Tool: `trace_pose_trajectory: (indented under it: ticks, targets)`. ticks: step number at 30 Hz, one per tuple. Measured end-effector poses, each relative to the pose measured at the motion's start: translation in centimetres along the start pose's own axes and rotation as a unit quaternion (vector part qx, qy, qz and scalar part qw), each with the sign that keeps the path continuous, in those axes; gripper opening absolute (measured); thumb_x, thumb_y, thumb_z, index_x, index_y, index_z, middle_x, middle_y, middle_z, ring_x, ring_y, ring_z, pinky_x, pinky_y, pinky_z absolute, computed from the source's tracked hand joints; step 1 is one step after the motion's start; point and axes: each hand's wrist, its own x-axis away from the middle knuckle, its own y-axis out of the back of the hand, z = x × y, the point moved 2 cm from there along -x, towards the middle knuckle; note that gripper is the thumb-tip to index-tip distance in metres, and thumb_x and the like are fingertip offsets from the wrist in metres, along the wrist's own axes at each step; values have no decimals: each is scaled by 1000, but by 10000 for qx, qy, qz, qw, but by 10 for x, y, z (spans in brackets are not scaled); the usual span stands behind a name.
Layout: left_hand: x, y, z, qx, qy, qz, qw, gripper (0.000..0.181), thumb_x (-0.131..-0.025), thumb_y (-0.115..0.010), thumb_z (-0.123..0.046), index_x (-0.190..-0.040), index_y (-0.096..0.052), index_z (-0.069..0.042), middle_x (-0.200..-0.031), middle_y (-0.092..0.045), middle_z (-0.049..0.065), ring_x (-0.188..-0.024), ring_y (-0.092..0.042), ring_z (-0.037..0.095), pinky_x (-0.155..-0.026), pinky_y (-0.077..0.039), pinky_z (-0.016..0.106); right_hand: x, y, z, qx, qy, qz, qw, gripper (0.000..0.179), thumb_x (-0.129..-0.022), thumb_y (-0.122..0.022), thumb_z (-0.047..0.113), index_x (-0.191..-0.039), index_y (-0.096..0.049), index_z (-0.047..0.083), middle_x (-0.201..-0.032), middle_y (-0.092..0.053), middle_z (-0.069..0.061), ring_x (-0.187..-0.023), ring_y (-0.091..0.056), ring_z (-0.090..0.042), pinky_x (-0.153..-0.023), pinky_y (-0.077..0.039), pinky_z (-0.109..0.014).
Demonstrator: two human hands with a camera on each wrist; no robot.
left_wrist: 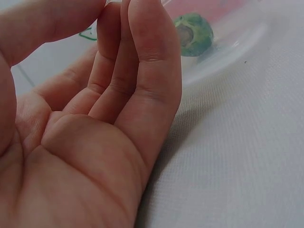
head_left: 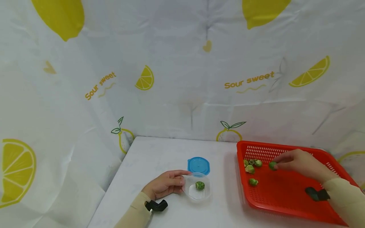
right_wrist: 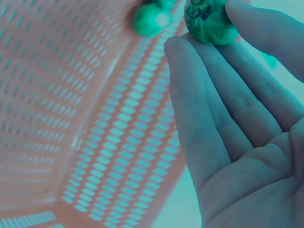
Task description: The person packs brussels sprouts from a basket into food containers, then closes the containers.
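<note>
My left hand (head_left: 166,183) holds the left edge of a clear plastic container (head_left: 191,193) on the table, thumb and fingers at its rim. One Brussels sprout (head_left: 200,186) sits inside the container; the left wrist view shows this sprout (left_wrist: 194,34) through the clear wall, past the curled fingers. Over the red basket, my right hand (head_left: 300,163) pinches another Brussels sprout (head_left: 272,165) between thumb and fingertips. The right wrist view has that held sprout (right_wrist: 211,21) at its top edge. Several more Brussels sprouts (head_left: 250,169) lie at the basket's left side.
The red basket (head_left: 244,190), with slotted walls, stands on the right of the white table (head_left: 159,152). A blue lid (head_left: 196,165) lies just behind the clear container. White lemon-printed sheeting (head_left: 176,79) hangs behind and to the left of the table.
</note>
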Motion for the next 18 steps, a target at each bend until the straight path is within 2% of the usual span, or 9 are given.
trace_pose_trajectory:
  ticks: [5,10,14,18]
  targets:
    - [0,1,0,-5,-11,38,10000,56,-107,-65,-12,-161,-50,-9,-101,-67,-4,-93,-68,9,-88,-61,24,9,-5,30,32,335,-162,9993,39,-99,-79,38,-127,-79,11,-106,-82,4,-99,-73,-17,-81,-59,-34]
    - [0,2,1,-46,-20,50,10000,56,-108,-65,-12,-161,-49,-9,-100,-67,-4,-93,-68,9,-89,-61,24,13,-13,66,41,591,-340,9977,38,-95,-83,41,-124,-81,16,-107,-82,6,-99,-73,-15,-82,-60,-33]
    - [-1,1,0,-59,-36,93,9999,56,-108,-64,-12,-162,-48,-9,-99,-67,-4,-93,-68,10,-89,-61,24,12,-20,94,-5,723,-349,9968,35,-94,-85,40,-122,-82,20,-108,-80,6,-101,-72,-16,-83,-62,-35]
    - [-1,1,1,-61,-25,90,9999,55,-109,-62,-10,-162,-48,-9,-99,-67,-4,-93,-68,10,-89,-61,24,10,-29,118,-173,915,-292,9952,28,-95,-84,37,-119,-82,22,-103,-81,8,-97,-72,-14,-82,-61,-29]
